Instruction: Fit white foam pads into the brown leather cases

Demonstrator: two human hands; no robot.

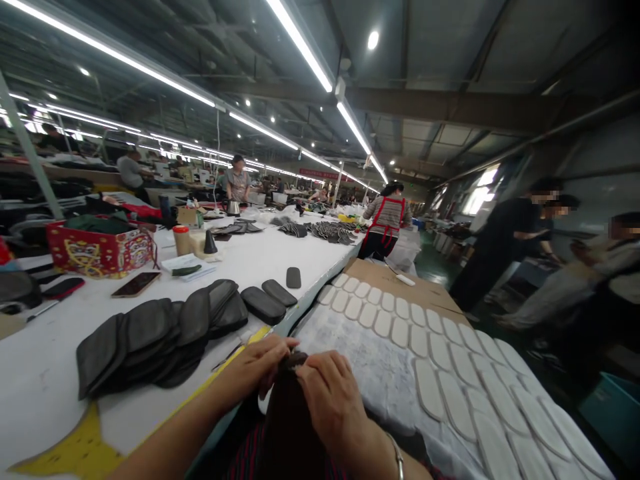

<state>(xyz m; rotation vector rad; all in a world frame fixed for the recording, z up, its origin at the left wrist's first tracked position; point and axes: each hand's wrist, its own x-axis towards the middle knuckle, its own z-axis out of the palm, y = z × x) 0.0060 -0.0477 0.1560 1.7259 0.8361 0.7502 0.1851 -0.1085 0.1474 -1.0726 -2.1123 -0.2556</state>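
My left hand (260,363) is closed, its fingers pinching the top edge of a dark brown piece (287,427) that looks like leather or cloth. On the other side of that edge, my right hand (333,393) grips the same piece with bent fingers. A pale, rough strip shows between the two hands; its details are too small to make out. The brown piece hangs down in front of my body. Left of my hands, stacked black rounded pads (145,327) lie fanned out on the white table (40,380).
Many white oval pads (440,350) lie in rows to the right, beside cardboard (400,277). A phone (136,285), red patterned box (100,250) and orange-lidded jar (181,240) stand on the left. A person in a red apron (385,220) is ahead; others stand at right.
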